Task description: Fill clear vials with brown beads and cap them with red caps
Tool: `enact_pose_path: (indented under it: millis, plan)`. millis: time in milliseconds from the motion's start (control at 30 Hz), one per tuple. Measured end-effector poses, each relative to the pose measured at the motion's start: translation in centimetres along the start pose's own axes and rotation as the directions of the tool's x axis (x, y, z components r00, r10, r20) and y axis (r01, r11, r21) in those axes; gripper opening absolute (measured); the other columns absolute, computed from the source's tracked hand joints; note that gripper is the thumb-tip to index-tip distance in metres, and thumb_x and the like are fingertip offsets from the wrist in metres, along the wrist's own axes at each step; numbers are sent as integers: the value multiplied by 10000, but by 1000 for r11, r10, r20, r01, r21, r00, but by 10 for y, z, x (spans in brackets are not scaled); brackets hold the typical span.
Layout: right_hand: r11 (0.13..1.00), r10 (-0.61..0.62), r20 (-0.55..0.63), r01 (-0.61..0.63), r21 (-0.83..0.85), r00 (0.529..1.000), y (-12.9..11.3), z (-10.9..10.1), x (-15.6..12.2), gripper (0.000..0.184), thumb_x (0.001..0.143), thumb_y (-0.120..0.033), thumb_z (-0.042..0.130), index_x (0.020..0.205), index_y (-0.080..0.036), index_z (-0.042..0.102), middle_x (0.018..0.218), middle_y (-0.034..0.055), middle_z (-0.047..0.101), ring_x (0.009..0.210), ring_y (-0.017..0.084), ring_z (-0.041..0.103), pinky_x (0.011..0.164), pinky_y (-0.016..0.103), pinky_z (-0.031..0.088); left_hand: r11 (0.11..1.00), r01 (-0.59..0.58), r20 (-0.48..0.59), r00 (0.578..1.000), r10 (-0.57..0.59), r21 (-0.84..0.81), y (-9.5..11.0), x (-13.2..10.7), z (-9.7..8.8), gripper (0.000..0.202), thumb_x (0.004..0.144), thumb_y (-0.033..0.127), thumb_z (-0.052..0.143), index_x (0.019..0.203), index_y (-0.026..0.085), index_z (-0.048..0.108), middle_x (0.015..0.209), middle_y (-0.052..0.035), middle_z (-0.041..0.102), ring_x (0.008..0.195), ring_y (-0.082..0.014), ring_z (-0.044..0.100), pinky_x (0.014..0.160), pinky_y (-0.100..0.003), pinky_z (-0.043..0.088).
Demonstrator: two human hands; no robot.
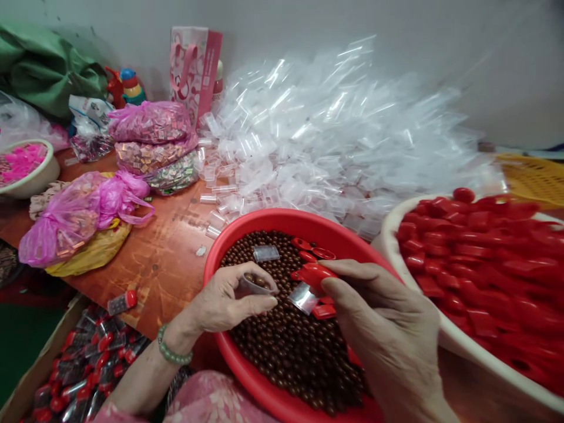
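Observation:
My left hand [229, 296] is wrapped round a clear plastic container [257, 285] with brown balls showing inside its open mouth. Just to the right, my right hand [383, 323] pinches a red plastic cap [314, 275] between thumb and fingers. Cap and container are apart. Both hands are over a red basin [247, 218] that holds many shiny brown balls [286, 358]. On the balls lie an empty clear container [266, 253], another clear piece [304, 298] and several loose red caps, partly hidden behind my right hand.
A white tub [476, 367] of red caps stands at the right. Clear containers [335, 135] are heaped against the wall. Filled, red-capped containers [83, 364] lie in a box at lower left. Pink bags [150, 123] and a white bowl [50, 170] sit at the left.

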State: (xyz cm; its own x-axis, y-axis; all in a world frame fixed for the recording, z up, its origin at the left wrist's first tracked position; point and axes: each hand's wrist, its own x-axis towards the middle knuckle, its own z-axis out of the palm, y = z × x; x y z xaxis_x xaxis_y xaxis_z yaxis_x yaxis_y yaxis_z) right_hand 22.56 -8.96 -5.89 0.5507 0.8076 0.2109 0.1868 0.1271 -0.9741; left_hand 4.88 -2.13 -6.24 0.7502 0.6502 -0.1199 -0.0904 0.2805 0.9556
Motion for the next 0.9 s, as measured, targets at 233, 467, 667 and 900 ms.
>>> enact_pose_path:
  millis: [233, 467, 667, 900]
  plan:
    - [997, 44, 47, -47, 60, 998, -8, -1, -3, 159, 727, -298, 781, 881, -277, 747, 833, -4, 748, 729, 141, 709, 683, 234, 597, 994, -29, -17, 999, 31, 109, 4, -2, 8, 182, 779, 290, 692, 845, 140, 612, 736, 3, 569, 648, -82, 506, 627, -212, 397]
    - [1000, 14, 89, -16, 17, 996, -14, -5, -12, 160, 758, -297, 765, 913, -326, 741, 905, 8, 739, 877, 217, 696, 838, 397, 585, 998, -41, -13, 999, 42, 42, -1, 6, 12, 167, 763, 281, 717, 795, 139, 636, 779, -2, 581, 710, -95, 519, 704, -234, 416]
    - [992, -122, 162, 123, 3, 979, -22, -1, -14, 220, 800, -201, 717, 959, -352, 726, 900, -15, 736, 832, 192, 685, 821, 370, 573, 1000, -24, -1, 1000, 24, -17, -8, 9, 14, 202, 781, 314, 713, 839, 142, 623, 747, 10, 561, 675, -89, 495, 653, -221, 398]
    - [912, -349, 373, 403, -74, 860, -16, 7, -5, 230, 829, -96, 657, 971, -276, 680, 861, 2, 684, 837, 162, 636, 751, 306, 534, 998, -22, 117, 993, 29, -65, -14, 9, 16, 294, 810, 417, 682, 848, 147, 573, 749, 17, 503, 675, -91, 452, 666, -221, 392]
